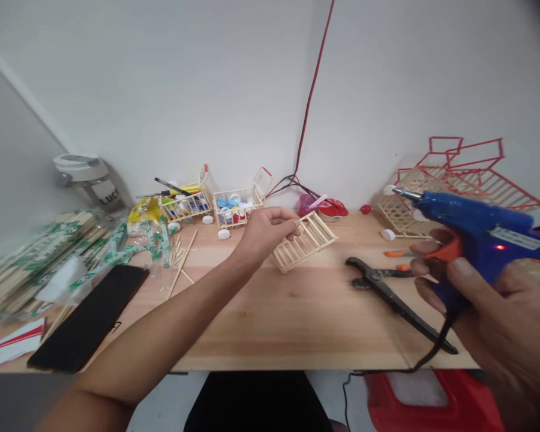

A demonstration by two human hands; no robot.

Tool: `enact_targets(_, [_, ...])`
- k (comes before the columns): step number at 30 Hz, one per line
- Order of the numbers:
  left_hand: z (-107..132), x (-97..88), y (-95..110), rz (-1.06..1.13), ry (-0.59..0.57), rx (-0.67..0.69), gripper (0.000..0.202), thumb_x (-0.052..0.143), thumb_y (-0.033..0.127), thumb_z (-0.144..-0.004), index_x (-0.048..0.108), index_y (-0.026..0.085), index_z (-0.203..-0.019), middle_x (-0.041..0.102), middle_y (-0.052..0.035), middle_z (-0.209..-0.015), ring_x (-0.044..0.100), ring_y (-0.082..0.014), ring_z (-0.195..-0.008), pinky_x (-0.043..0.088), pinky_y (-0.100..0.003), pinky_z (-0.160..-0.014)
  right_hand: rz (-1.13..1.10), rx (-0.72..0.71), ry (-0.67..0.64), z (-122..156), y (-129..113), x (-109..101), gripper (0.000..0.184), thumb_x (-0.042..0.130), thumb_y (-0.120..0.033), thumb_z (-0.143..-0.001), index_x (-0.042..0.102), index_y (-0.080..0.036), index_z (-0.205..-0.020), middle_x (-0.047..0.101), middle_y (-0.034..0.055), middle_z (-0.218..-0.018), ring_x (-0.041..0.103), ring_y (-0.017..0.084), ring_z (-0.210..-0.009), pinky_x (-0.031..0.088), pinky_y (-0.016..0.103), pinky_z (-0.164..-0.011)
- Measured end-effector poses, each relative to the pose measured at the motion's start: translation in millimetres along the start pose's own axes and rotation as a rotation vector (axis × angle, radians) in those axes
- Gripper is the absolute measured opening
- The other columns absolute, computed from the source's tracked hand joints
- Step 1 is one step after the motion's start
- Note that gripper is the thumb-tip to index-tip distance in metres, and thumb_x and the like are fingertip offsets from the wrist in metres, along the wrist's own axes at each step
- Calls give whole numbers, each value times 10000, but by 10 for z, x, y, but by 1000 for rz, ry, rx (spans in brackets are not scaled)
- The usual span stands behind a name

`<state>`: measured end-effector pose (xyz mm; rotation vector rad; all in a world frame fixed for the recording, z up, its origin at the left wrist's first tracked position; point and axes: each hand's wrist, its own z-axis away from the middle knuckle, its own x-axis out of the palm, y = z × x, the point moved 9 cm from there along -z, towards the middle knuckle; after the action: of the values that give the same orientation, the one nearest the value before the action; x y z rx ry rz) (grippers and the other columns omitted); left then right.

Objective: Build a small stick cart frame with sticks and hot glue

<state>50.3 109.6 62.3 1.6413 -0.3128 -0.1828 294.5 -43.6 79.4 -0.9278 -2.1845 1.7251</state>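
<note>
Between its thumb and fingers my left hand [272,231] pinches a small wooden stick frame [306,243], a slatted basket shape held tilted over the middle of the table. My right hand [490,312] is wrapped round a blue hot glue gun [470,219] with an orange trigger. Its metal nozzle points left and a red light glows on its side. The gun's black cord hangs past the table edge. Under the gun lie black-handled pliers [396,303] and an orange-handled tool [402,267], partly hidden by my right hand.
Two small stick carts [236,207] stand at the back, one filled with bottle caps. Red-trimmed stick carts [472,171] are piled at back right. Bagged sticks [40,258], a black phone-like slab [92,318] and a lidded bottle [92,180] are on the left. A red stool [432,414] is below.
</note>
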Motion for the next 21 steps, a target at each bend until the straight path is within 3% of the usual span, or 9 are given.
enact_targets(3, [-1,65,33,-41,-23,25,86,637,57,-739,682,123,-706,669,4,-607,577,-64,-549,455,-184,-563,-94,92,40,-102,78,-129,456,809,-591,-636,669,-293,-951,704,55,-958,636,200,-697,532,290,-481])
enact_targets(6, [-25,104,41,-128,-31,66,94,629,55,-716,694,122,-728,658,9,-605,576,-71,-564,429,-182,-549,23,23,-18,-177,0,-183,408,762,-592,-714,661,-292,-971,682,43,-963,599,162,-626,490,278,-467])
enact_targets(8, [-45,118,33,-179,-28,93,95,632,67,-705,697,120,-749,658,7,-629,573,-77,-574,413,-186,-538,177,-61,-102,-182,-103,-128,352,660,-610,-812,657,-279,-930,677,41,-905,573,151,-584,488,294,-491])
enact_targets(12, [-74,146,11,-220,-32,125,76,630,90,-712,684,118,-756,651,3,-660,571,-85,-593,402,-193,-538,468,-173,-182,-145,-253,48,470,486,-690,-873,671,-257,-864,668,55,-781,577,183,-578,476,323,-503])
enact_targets(16, [-82,165,-6,-212,-43,127,53,635,124,-729,680,119,-757,643,0,-651,567,-90,-589,393,-195,-531,584,-208,-215,-172,-237,193,541,425,-737,-851,635,-240,-817,687,75,-822,632,234,-682,480,359,-570])
enact_targets(21, [-90,183,-20,-194,-62,162,62,642,171,-750,686,127,-755,657,-13,-649,576,-102,-590,403,-205,-537,688,-262,-220,-214,-225,283,535,371,-690,-886,635,-228,-833,636,54,-727,587,233,-655,424,360,-596])
